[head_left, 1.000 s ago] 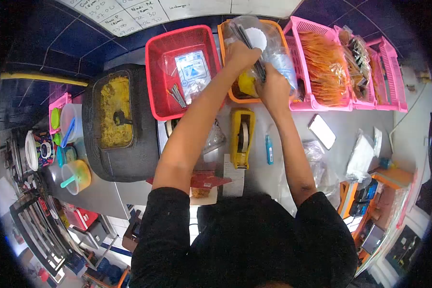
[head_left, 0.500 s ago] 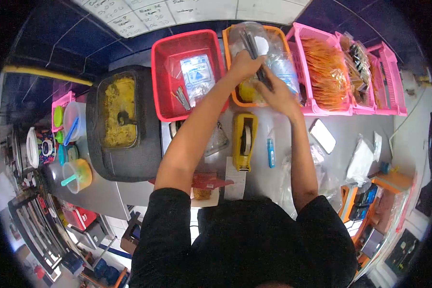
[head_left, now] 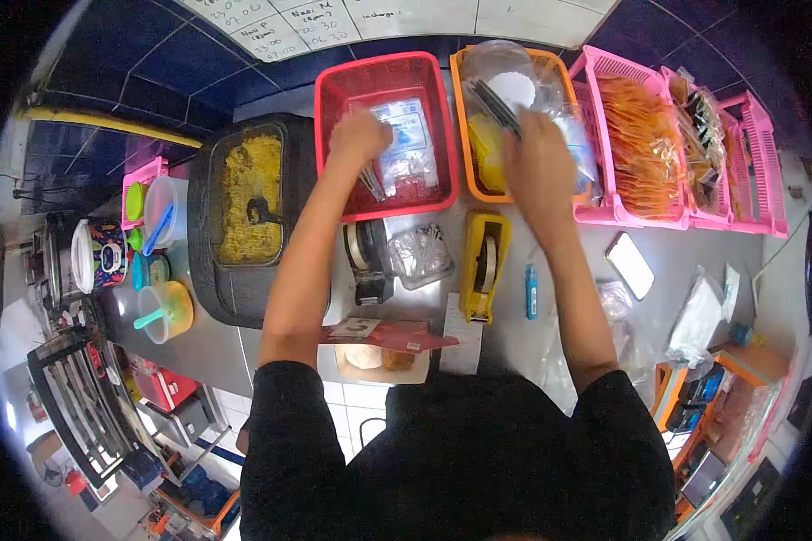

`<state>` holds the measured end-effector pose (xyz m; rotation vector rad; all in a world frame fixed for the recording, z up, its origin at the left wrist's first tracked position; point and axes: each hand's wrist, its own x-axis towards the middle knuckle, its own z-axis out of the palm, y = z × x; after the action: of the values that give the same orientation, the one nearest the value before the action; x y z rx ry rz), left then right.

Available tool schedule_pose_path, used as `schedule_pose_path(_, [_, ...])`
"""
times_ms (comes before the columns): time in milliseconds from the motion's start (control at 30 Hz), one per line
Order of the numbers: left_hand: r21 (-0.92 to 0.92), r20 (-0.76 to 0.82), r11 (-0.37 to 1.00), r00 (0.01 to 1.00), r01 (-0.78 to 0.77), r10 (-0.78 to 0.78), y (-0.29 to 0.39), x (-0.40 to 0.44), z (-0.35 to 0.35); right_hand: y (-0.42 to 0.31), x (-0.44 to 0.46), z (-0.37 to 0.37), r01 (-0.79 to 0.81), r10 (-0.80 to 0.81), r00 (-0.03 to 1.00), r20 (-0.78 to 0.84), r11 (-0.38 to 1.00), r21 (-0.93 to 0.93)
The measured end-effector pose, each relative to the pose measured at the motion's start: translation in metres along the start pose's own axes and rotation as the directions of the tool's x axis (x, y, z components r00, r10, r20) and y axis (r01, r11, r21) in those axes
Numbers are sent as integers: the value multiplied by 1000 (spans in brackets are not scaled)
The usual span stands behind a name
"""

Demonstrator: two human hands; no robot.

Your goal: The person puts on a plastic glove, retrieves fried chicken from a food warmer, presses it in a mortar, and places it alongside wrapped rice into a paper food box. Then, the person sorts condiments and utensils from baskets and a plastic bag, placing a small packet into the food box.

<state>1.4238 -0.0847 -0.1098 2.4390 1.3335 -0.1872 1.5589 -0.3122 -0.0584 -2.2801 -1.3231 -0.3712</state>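
My left hand (head_left: 359,141) is over the left part of the red basket (head_left: 386,204), its fingers closed and blurred, just above some thin dark sticks (head_left: 371,183). White and blue packets (head_left: 406,140) lie in that basket. My right hand (head_left: 539,167) is at the orange basket (head_left: 461,117), closed around the lower end of a bundle of long dark sticks (head_left: 493,104). Clear plastic containers (head_left: 505,68) and a yellow item (head_left: 487,151) lie in the orange basket. Whether my left hand grips anything is hidden.
Pink baskets (head_left: 636,216) with orange packets stand right. A black container of yellow food (head_left: 253,198) stands left. Nearer me are a yellow tape dispenser (head_left: 484,266), a clear box (head_left: 419,256), a blue tube (head_left: 531,290), a phone (head_left: 631,265) and an open paper food box (head_left: 381,362).
My left hand has left the dark bundle and moved left over the red basket. My right hand remains at the bundle. The camera view has shifted slightly left.
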Motion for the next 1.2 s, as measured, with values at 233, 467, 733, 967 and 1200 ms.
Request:
schedule_pose_path(233, [49,142,997,987,65,-71,-47,8,88,-82,17,174,-190,155,919,362,980,62])
schedule_pose_path(467, [-42,156,994,983,104,-96,-47,-9,68,-89,15,202,-378,337,836,433,926,11])
schedule_pose_path(733, [-287,-73,927,971,-239,228,-50,0,57,-63,45,70,-210,131,940,314,950,232])
schedule_pose_path(967, [-581,-393,534,786,-615,477,91,-11,21,108,90,-31,-300,269,889,369,953,29])
schedule_pose_path(1200, [-799,-187,441,866,-409,464,131,-3,41,92,54,-41,-167,255,944,208,917,-363])
